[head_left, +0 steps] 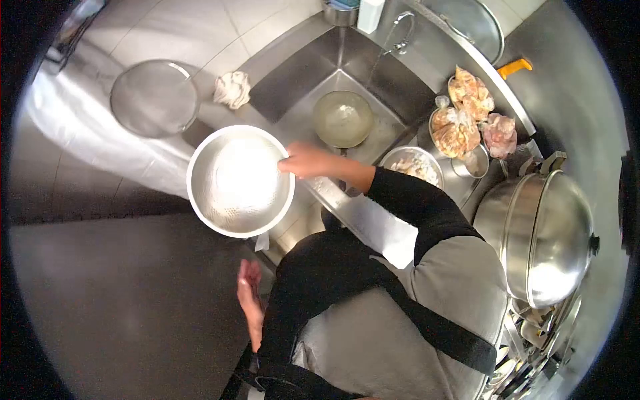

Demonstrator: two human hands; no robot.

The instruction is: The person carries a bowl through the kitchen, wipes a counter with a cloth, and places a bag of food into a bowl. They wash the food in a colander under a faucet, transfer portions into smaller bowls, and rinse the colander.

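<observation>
My right hand (308, 162) grips the rim of a round metal colander (230, 207) with small holes. The colander is held up beside the sink, its inside facing me and brightly lit. My left hand (249, 293) is low on the left, apart from the colander, fingers stretched out and holding nothing visible. In the steel sink (393, 93) sits a round bowl (343, 120) that looks filled with liquid. A bowl with pale pieces (415, 167) stands close to my right forearm.
A wide round metal lid or pan (155, 99) and a crumpled cloth (232, 90) lie left of the sink. Bagged food (456, 132) and a faucet (400, 45) are along the back. A large domed steel pot (560, 240) stands at right. An orange-handled tool (515, 68) lies beyond.
</observation>
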